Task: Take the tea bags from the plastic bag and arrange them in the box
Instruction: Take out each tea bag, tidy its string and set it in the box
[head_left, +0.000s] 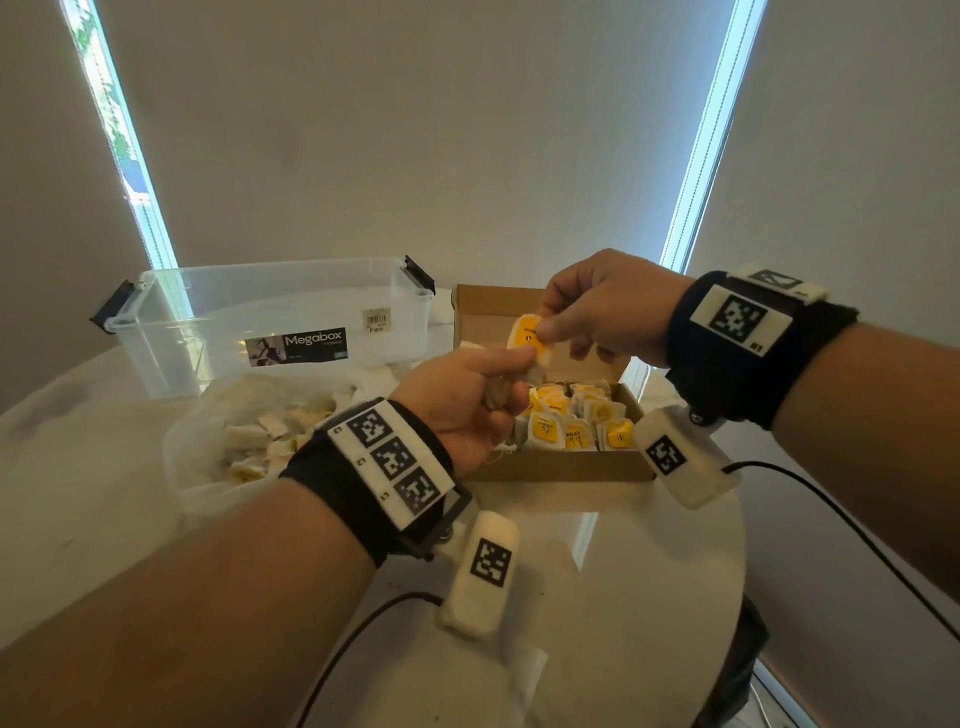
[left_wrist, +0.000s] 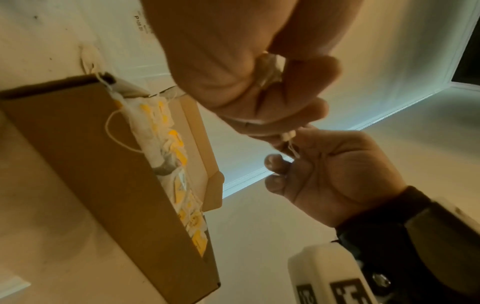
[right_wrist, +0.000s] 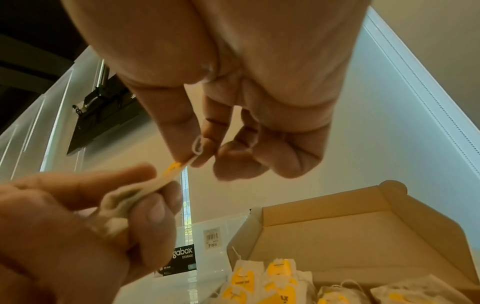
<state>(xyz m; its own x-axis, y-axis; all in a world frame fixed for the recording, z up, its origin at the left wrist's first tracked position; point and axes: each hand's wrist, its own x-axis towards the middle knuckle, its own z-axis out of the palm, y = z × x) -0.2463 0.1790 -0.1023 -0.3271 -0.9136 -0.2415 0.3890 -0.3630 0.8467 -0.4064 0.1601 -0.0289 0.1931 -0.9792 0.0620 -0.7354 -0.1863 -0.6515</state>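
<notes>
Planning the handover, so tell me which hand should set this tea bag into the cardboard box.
Right, probably. The right hand pinches the tea bag by its yellow tag directly above the cardboard box, while the left hand grips its crumpled lower part nearer the plastic bag.

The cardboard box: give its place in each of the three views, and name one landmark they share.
Head: cardboard box at centre right on the table, below the two hands, lid up.
Left wrist: left half, running diagonally from upper left to bottom centre, brown side facing the camera.
Right wrist: bottom right corner, open flap raised.
Shared landmark: yellow-tagged tea bags inside it.
</notes>
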